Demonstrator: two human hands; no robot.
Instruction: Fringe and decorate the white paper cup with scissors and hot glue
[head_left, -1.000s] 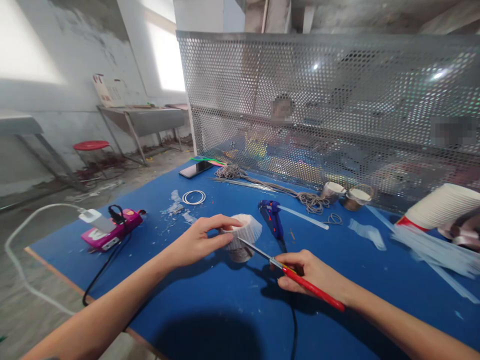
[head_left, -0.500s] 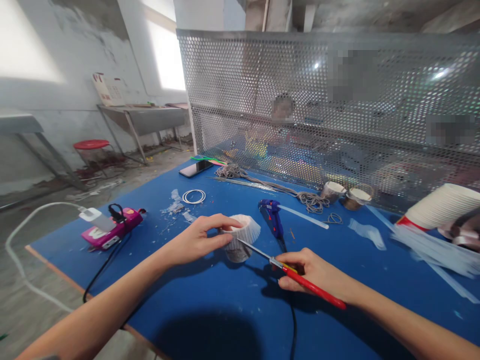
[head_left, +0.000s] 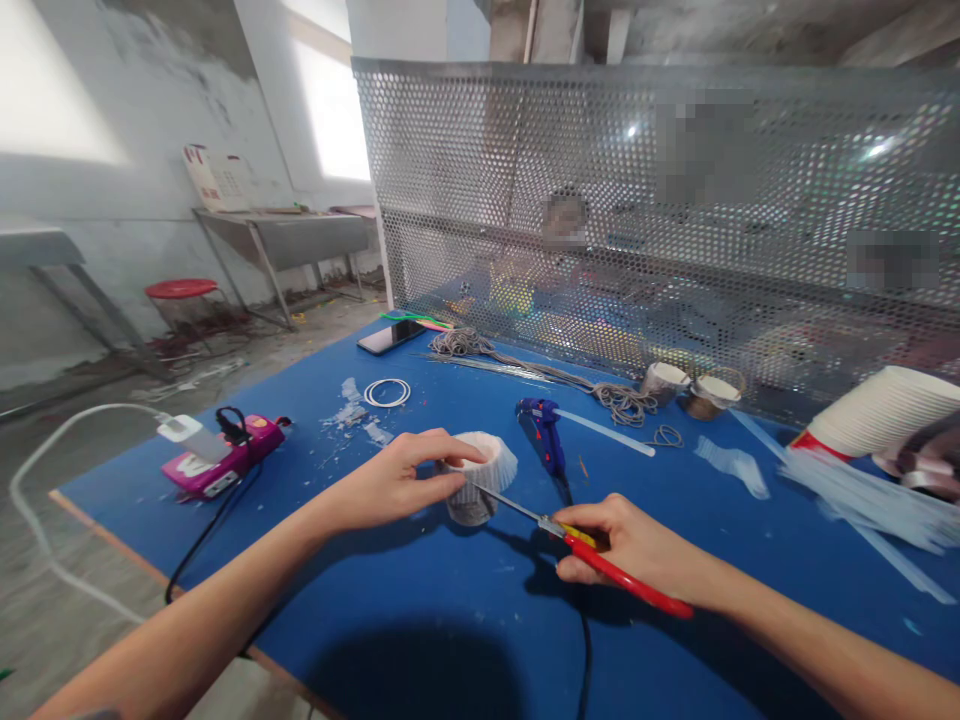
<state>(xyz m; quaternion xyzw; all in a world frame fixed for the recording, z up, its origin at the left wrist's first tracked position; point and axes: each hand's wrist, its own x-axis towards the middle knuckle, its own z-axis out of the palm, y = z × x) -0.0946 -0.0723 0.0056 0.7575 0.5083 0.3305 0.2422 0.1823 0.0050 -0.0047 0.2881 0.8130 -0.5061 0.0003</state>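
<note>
My left hand [head_left: 394,480] grips a white paper cup [head_left: 481,480] whose rim is slit into fringes, holding it on the blue table [head_left: 420,620]. My right hand [head_left: 626,545] is closed on red-handled scissors [head_left: 592,555]. Their blades reach left to the cup's side. A blue glue gun [head_left: 546,432] lies just behind the cup, its black cord running under my right hand.
A pink power strip [head_left: 225,455] with a white plug sits at the left edge. White rings [head_left: 388,392], a phone [head_left: 390,338], twine [head_left: 622,400], two small cups [head_left: 694,390], cut strips [head_left: 862,500] and stacked cups [head_left: 885,410] lie about. A perforated metal screen [head_left: 675,200] stands behind; people sit beyond it.
The cup has turned slightly in my left hand and dropped a little lower. The scissors' blades stay at its side and my right hand has barely shifted.
</note>
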